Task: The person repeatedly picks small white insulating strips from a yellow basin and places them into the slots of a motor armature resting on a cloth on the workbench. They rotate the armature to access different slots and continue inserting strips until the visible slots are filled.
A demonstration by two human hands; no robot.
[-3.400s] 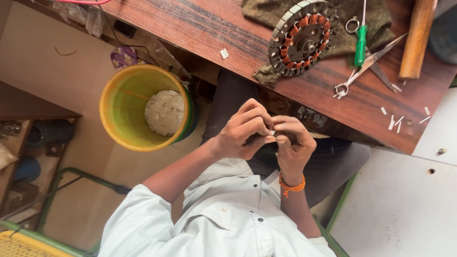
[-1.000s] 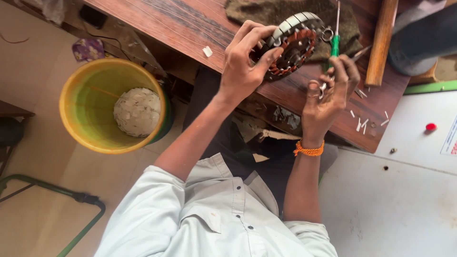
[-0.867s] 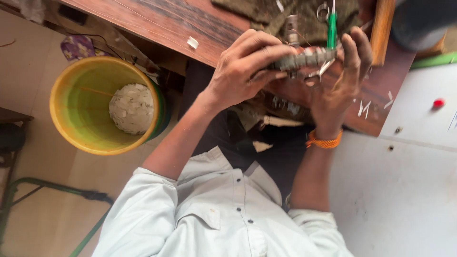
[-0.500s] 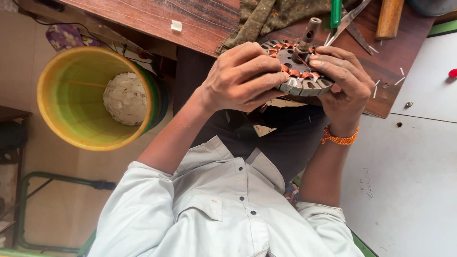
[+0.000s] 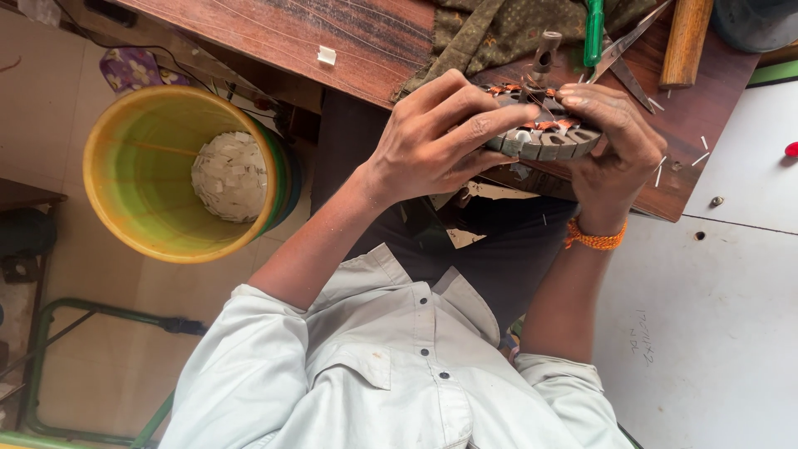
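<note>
Right now I have both hands clamped on the round grey metal stator ring with copper-orange windings (image 5: pixel 544 133), held just off the near edge of the dark wooden table (image 5: pixel 332 41): my left hand (image 5: pixel 436 141) closes its grip over the ring's left side and my right hand (image 5: pixel 611 145) wraps its right rim. By my judgement the winding work is only partway, since loose thin wire strands still cross the ring. Left of the table stands a yellow plastic bucket (image 5: pixel 133 199) holding white paper scraps, and a green-handled screwdriver (image 5: pixel 593 32) lies on the table beyond the ring.
</note>
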